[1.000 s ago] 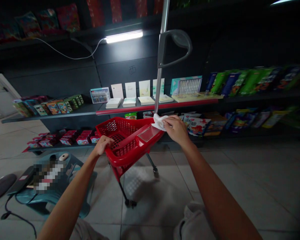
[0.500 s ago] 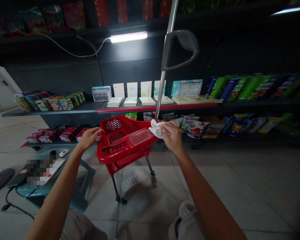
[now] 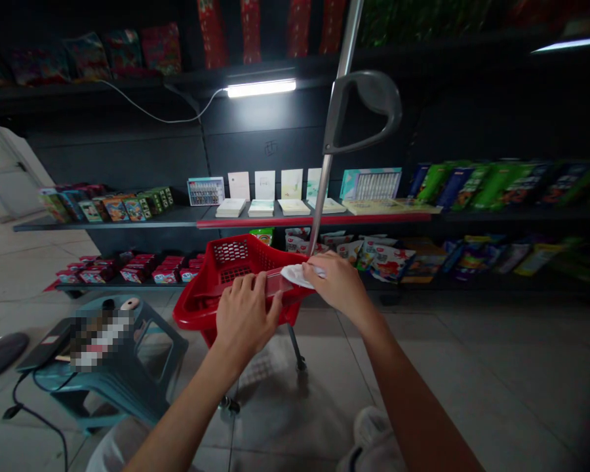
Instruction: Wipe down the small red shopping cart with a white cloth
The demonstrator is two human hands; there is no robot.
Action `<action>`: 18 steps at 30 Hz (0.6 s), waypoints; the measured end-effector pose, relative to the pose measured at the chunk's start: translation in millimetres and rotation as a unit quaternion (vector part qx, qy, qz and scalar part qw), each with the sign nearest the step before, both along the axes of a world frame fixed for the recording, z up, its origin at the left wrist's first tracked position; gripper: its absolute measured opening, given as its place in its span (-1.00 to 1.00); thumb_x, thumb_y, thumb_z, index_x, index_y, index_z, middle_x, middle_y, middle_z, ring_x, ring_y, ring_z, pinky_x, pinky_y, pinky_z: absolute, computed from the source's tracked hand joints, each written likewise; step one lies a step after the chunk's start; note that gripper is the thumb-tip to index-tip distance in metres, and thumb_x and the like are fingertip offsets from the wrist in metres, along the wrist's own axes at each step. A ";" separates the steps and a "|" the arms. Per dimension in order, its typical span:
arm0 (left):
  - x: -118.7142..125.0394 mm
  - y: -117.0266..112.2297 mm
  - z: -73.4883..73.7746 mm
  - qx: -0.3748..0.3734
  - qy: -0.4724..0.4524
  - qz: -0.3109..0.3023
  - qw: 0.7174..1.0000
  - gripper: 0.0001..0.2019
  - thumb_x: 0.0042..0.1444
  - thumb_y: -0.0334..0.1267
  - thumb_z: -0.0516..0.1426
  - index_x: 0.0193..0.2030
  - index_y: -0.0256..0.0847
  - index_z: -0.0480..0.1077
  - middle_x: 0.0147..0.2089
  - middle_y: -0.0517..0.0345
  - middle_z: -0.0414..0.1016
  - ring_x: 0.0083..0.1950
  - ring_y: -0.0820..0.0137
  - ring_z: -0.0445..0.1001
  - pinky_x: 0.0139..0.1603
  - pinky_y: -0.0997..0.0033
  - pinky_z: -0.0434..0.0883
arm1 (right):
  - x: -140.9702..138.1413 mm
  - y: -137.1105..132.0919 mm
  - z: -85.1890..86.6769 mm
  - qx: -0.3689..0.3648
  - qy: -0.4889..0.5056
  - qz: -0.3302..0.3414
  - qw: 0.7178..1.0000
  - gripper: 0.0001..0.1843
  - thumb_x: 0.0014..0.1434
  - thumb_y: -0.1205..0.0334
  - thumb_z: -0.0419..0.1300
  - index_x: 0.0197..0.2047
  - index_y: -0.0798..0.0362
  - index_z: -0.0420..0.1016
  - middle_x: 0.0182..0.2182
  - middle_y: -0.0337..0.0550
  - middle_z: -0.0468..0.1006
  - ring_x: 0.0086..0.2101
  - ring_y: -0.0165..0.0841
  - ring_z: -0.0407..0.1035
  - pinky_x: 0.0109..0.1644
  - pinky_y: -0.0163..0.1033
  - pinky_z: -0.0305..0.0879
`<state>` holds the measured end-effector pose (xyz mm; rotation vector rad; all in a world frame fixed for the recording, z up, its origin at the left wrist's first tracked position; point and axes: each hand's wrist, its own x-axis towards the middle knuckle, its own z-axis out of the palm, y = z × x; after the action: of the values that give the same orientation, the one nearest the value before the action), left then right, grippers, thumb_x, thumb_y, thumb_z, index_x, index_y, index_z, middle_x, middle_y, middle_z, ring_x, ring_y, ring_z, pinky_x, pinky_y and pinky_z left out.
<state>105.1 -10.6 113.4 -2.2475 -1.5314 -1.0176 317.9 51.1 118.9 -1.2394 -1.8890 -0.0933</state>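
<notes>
A small red plastic shopping cart point(image 3: 191, 317) with a perforated basket stands on thin dark legs in front of me. My left hand point(image 3: 248, 313) is closed over its near rim, fingers on top and thumb towards the right. In my right hand point(image 3: 341, 283) a white cloth point(image 3: 295, 275) is pinched and pressed against the clear-covered panel point(image 3: 274, 283) on the cart's rim. Part of that panel lies hidden under the cloth and my left fingers. Just behind the right hand rises a metal pole point(image 3: 320, 203) with a grey loop handle point(image 3: 393, 108).
Left of the cart is a blue-green plastic stool point(image 3: 152, 367) carrying a blurred-out device and a white mouse point(image 3: 130, 303). Behind, a dark shelf point(image 3: 177, 219) holds notebooks point(image 3: 261, 208), small boxes and green snack bags point(image 3: 506, 185). Red boxes point(image 3: 140, 267) line the lower shelf.
My left hand has moved right, from the cart's left side onto its near rim. The right hand and cloth have slid slightly left and down onto the panel. The view has tilted up a little.
</notes>
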 end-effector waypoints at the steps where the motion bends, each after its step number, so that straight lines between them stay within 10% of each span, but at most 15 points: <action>1: -2.0 0.3 -0.5 0.002 0.011 0.007 1.000 -0.60 0.31 0.05 0.09 0.15 -0.11 0.43 -0.01 -0.14 0.55 -0.02 0.06 0.46 -0.18 0.18 0.29 | 6.2 4.5 -1.4 -0.011 0.060 0.020 0.998 -0.69 0.26 0.10 0.14 -0.49 0.00 0.47 -0.48 -0.15 0.54 -0.35 -0.28 0.36 -0.27 -0.24 0.18; 4: -13.7 1.0 1.6 -0.002 0.032 0.010 0.999 -0.61 0.33 0.07 0.07 0.12 -0.09 0.44 -0.02 -0.08 0.57 -0.03 0.08 0.46 -0.28 0.22 0.25 | 25.2 24.7 -12.0 -0.019 0.332 0.022 0.943 -0.67 0.20 -0.03 0.16 -0.45 0.03 0.45 -0.51 -0.24 0.48 -0.43 -0.36 0.34 -0.35 -0.31 0.21; 11: -46.8 -5.1 3.0 0.017 0.014 0.019 1.000 -0.73 0.32 0.01 0.10 -0.03 -0.04 0.52 -0.10 0.06 0.63 -0.11 0.18 0.53 -0.37 0.32 0.19 | 40.3 60.3 -24.4 -0.028 0.726 0.070 0.683 -0.73 0.18 -0.01 0.10 -0.26 -0.02 0.49 -0.35 -0.25 0.60 -0.31 -0.38 0.52 -0.30 -0.33 0.46; 14: -64.3 -8.7 3.4 0.011 0.006 0.005 1.000 -0.74 0.32 -0.04 0.11 -0.03 -0.05 0.55 -0.06 0.08 0.65 -0.08 0.20 0.57 -0.33 0.34 0.27 | 23.7 55.4 -12.8 0.021 0.729 0.117 0.674 -0.75 0.18 0.05 0.09 -0.18 -0.05 0.51 -0.25 -0.24 0.62 -0.21 -0.40 0.54 -0.14 -0.30 0.50; 18: -86.9 -9.7 5.3 0.019 0.011 -0.022 1.000 -0.74 0.32 -0.09 0.09 -0.04 -0.07 0.58 -0.03 0.12 0.67 -0.06 0.25 0.61 -0.24 0.37 0.40 | -15.4 31.7 7.0 0.095 0.601 0.137 0.781 -0.71 0.24 0.05 0.10 -0.03 -0.10 0.51 -0.13 -0.20 0.61 -0.05 -0.33 0.52 0.04 -0.18 0.48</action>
<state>18.2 -20.3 118.6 -2.2688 -1.4479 -1.0225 302.5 82.8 125.9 -0.5621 -0.8429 0.5395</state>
